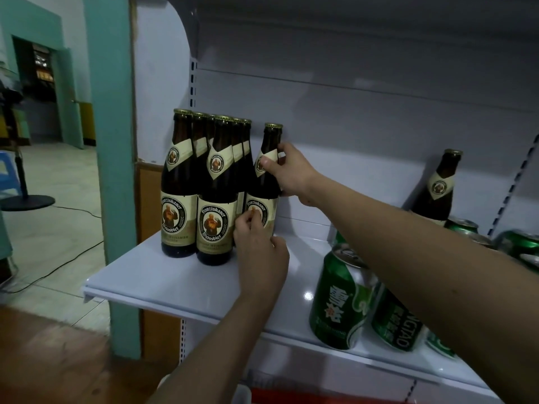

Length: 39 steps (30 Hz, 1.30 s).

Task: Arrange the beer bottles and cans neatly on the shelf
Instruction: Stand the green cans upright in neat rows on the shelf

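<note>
Several dark Franziskaner beer bottles (pixel 217 199) stand grouped at the left end of the white shelf (pixel 163 282). One more bottle (pixel 267 182) stands just right of the group. My right hand (pixel 291 173) grips its neck and shoulder, thumb on the neck label. My left hand (pixel 259 246) holds its lower body, fingers on the cream label. A lone bottle (pixel 437 188) stands at the back right. Green cans (pixel 339 298) stand at the front right, partly behind my right forearm.
More green cans (pixel 517 243) crowd the far right of the shelf. A teal pillar (pixel 113 141) stands left of the shelf. A fan stand base (pixel 27 202) and a cable lie on the tiled floor at left. Something red (pixel 291 396) shows below the shelf.
</note>
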Tool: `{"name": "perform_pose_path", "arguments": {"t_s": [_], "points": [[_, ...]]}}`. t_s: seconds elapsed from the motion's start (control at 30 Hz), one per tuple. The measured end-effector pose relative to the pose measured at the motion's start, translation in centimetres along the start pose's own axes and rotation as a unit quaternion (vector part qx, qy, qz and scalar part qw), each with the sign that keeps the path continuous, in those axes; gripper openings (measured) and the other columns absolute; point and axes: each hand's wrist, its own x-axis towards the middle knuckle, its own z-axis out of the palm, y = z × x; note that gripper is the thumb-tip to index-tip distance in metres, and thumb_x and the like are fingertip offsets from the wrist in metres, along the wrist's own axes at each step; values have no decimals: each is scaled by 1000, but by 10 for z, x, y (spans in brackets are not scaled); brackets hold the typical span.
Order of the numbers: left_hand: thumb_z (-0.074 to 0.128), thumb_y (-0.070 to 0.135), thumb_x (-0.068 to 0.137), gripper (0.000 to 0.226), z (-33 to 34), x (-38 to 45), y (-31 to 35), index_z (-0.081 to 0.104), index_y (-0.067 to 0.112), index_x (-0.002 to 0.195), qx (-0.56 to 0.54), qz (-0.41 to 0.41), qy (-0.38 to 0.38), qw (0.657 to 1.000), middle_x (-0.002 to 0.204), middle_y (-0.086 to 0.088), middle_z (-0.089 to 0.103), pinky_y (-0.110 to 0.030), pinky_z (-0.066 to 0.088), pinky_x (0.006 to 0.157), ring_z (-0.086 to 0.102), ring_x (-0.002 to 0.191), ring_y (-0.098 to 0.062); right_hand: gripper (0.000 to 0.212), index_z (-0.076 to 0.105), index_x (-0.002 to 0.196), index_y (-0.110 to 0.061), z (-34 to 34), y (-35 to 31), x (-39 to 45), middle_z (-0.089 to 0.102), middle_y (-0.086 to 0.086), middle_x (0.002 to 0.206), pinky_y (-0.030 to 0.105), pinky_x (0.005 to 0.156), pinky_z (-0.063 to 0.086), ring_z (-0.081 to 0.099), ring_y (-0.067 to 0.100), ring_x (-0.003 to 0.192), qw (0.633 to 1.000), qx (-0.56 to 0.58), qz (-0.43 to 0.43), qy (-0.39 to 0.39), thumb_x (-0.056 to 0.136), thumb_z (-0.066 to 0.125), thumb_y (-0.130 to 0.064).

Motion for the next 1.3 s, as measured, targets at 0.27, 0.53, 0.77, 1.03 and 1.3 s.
{"name": "perform_pose_path", "arguments": {"t_s": [0.27, 0.53, 0.77, 1.03, 1.3], "points": [[50, -9, 83, 40, -6, -4, 7, 57, 15, 113, -120, 47, -29, 991, 100, 3, 55, -33, 45, 83, 53, 99, -19, 57, 32, 142, -15, -37, -11, -25, 61, 14, 114, 46, 89, 57, 67, 22, 97, 999, -30, 14, -41, 97, 62, -32], [50, -10, 90, 29, -5, 21, 46, 61, 10, 108, -204, 54, -121, 970, 93, -1, 62, -22, 47, 79, 58, 88, -15, 24, 65, 93, -8, -119, -5, -61, 68, 4, 71, 29, 50, 55, 64, 18, 54, 1000, -29, -10, 1, 103, 49, -22], [55, 9, 95, 26, 27, 45, 115, 59, 34, 101, -177, 54, -330, 926, 102, 2, 67, -34, 58, 80, 67, 90, -16, 21, 65, 93, -12, -183, 10, -83, 70, 5, 73, 26, 50, 53, 66, 18, 56, 996, -66, -5, 64, 102, 50, -24], [58, 5, 94, 40, 98, 54, 171, 51, 10, 133, -147, -4, -452, 880, 107, -6, 65, -35, 62, 79, 66, 92, -22, 17, 55, 99, -4, -271, 52, -94, 63, 14, 87, 32, 58, 60, 65, 22, 66, 975, -54, 98, 192, 103, 51, -20], [65, 26, 95, 61, 166, 70, 197, 38, 11, 148, -101, 0, -422, 901, 144, -13, 50, -40, 54, 95, 59, 114, -28, 37, 51, 124, 0, -284, 104, -84, 60, 19, 101, 38, 72, 56, 61, 26, 82, 972, -105, 155, 143, 96, 65, -18]]}}
